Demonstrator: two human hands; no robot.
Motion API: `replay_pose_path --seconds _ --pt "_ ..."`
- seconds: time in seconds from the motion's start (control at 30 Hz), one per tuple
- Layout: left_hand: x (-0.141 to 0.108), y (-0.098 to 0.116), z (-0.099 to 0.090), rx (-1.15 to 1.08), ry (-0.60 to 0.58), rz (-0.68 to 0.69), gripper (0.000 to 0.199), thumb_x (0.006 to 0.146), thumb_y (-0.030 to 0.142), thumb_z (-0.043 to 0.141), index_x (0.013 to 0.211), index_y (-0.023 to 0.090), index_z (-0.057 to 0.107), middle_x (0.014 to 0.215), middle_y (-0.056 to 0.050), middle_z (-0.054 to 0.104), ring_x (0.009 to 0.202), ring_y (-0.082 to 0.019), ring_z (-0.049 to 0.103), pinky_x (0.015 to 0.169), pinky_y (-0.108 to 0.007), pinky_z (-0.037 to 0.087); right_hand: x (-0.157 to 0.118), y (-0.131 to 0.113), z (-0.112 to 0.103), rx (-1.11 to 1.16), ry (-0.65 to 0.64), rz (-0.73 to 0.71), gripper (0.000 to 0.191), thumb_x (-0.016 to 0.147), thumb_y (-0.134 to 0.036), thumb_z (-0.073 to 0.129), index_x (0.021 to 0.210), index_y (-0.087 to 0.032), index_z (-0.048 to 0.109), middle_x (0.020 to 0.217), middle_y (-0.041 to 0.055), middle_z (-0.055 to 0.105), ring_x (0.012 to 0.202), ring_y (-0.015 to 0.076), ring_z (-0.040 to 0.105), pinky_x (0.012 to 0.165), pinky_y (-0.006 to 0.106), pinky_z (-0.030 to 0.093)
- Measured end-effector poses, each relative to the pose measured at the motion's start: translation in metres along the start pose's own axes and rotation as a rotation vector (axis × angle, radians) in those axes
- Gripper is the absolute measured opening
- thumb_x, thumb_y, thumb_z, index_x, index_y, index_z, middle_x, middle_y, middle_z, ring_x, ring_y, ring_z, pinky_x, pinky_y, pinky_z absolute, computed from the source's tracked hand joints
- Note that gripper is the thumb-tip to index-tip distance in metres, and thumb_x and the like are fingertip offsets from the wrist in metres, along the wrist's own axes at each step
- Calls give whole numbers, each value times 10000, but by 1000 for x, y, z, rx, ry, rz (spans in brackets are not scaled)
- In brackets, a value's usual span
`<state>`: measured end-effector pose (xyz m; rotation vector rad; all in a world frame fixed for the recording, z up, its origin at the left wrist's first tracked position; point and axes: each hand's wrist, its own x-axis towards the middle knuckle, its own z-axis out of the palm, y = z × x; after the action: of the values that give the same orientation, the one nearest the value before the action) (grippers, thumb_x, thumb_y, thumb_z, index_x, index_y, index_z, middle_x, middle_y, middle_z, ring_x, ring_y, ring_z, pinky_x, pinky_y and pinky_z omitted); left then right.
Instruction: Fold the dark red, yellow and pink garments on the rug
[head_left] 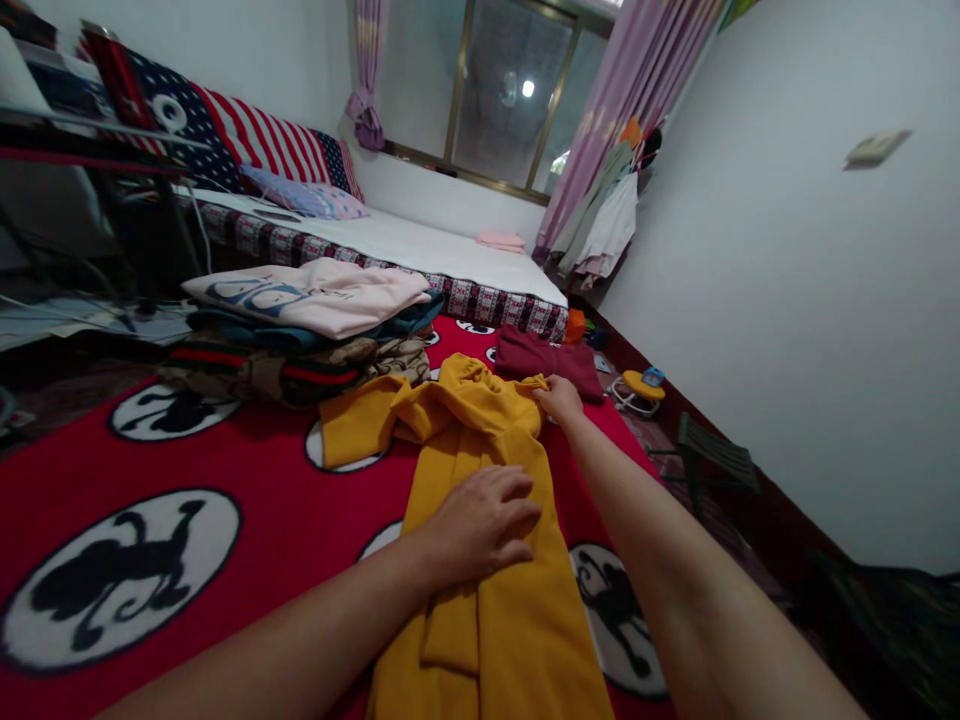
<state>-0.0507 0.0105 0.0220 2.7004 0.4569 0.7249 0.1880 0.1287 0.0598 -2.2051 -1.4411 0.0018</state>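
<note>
A long yellow garment point(517, 620) lies lengthwise on a red blanket point(277, 540) with black figures in white ovals. One sleeve stretches out to the left, and a belt-like strip runs down its middle. My left hand point(484, 525) rests on the middle of the garment, its fingers slightly bent and apart. Farther up, my right hand point(560, 400) pinches the yellow cloth at the garment's upper right. A pile of clothes sits left of the garment, with a pale pink top point(352, 295) uppermost. Behind my right hand is a folded maroon garment point(547, 362).
A bed point(420, 245) with a white top stands below the window. A desk point(97, 150) is at the left. On the right are a yellow-topped stool point(643, 386), a dark folding stool point(716, 455) and hanging clothes point(611, 225).
</note>
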Motion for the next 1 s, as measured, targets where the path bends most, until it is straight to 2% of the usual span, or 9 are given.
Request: replay_pose_path --seconds 0.1,0.2,0.43,0.53,0.63,0.73,0.8,0.93,1.0 --pt "0 -2 3 37 -7 -61 723 705 550 751 1328 252 536 1552 -159 293 1443 -353 224 1153 -541 231 3 -12 -8 -56 141 -77 306 878 -265 525 1153 -213 648 1174 100 636 1027 238 607 827 308 447" --pt "0 -4 5 26 -75 -110 825 699 616 719 1395 245 476 1580 -183 206 1457 -365 172 1154 -546 226 2 -20 -8 -142 264 -200 321 933 -276 457 1212 -233 610 1200 85 602 1000 217 597 792 290 437" --pt "2 -6 6 42 -148 -117 761 769 672 603 1401 267 480 1572 -162 245 1452 -360 192 1161 -555 184 -5 -12 25 -294 72 -43 299 953 -264 437 1135 -170 654 1126 155 605 1043 245 586 820 320 445" --pt "2 -8 6 42 -140 -109 755 768 679 598 1399 281 479 1567 -148 266 1456 -338 197 1161 -552 183 -5 -15 24 -285 48 12 318 920 -274 501 1168 -115 622 1170 206 586 1092 292 573 863 378 460" --pt "1 -8 6 33 -124 -93 746 766 680 599 1391 290 485 1558 -135 296 1450 -330 221 1158 -556 190 -13 -24 14 -261 55 31 525 853 -249 588 1338 -84 474 1331 248 488 1208 333 506 944 439 443" --pt "1 -8 6 29 -108 -98 724 764 676 606 1361 273 523 1524 -141 363 1434 -332 263 1156 -557 193 -35 -32 11 -37 83 -89 643 837 -200 555 1429 -59 345 1459 241 385 1333 310 401 1074 427 353" --pt "2 -8 5 22 -80 -102 707 755 652 636 1342 271 542 1513 -131 384 1417 -323 303 1159 -542 199 -57 -34 17 230 46 -163 588 863 -269 512 1407 -82 391 1431 201 452 1329 282 417 1103 416 327" --pt "3 -8 3 -54 24 -55 631 758 535 702 1315 275 564 1477 -91 441 1358 -290 387 1139 -492 270 -93 -31 35 640 -53 -114 591 879 -514 452 1358 -169 476 1378 131 536 1306 268 456 1109 448 328" --pt "4 -8 2 -122 58 -39 391 822 446 664 1159 247 665 1297 -69 605 1223 -249 519 1075 -423 369 -103 -27 39 708 -56 -67 636 876 -570 432 1368 -169 478 1428 129 492 1354 258 409 1137 429 292"
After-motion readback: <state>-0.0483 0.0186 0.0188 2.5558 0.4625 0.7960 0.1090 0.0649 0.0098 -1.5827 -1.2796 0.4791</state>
